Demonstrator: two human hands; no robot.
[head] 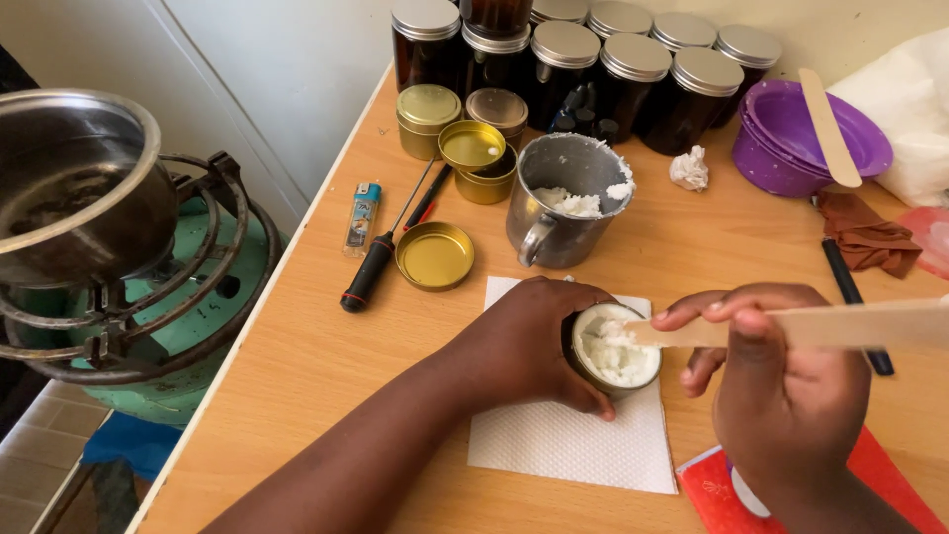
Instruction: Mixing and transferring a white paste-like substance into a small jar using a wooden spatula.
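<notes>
Left hand (pixel 529 341): fingers wrapped around a small round gold-coloured metal tin (pixel 615 348) filled with white cream, holding it steady on a white paper napkin (pixel 563 445) spread on the light wooden counter (pixel 316 346).

Right hand (pixel 781 386): fingers pinched shut on a flat pale wooden spatula (pixel 840 324), its tip touching the cream at the tin's rim.

Behind the napkin: a dented grey metal mug (pixel 563 203) with white cream inside and smeared on its rim.

Left of the mug: a loose round gold lid (pixel 435 255) lying inside-up; a black-handled screwdriver (pixel 381 259); a small blue and yellow lighter (pixel 362 218); a red pen, partly hidden.

Further back: several small gold tins (pixel 473 148), some lidded, one open; a cluster of dark glass jars with silver lids (pixel 633 74) against the wall.

Right rear: stacked purple plastic bowls (pixel 781 138) with a second wooden stick (pixel 828 129) resting across them; a crumpled white tissue (pixel 689 168); a brown cloth (pixel 868 237); a black pen, partly under the right hand.

Near edge, right: a red flat item, partly hidden.

Beside the counter, left: a steel pot (pixel 79 188) on a green gas burner (pixel 168 326) with a dark metal ring stand.
</notes>
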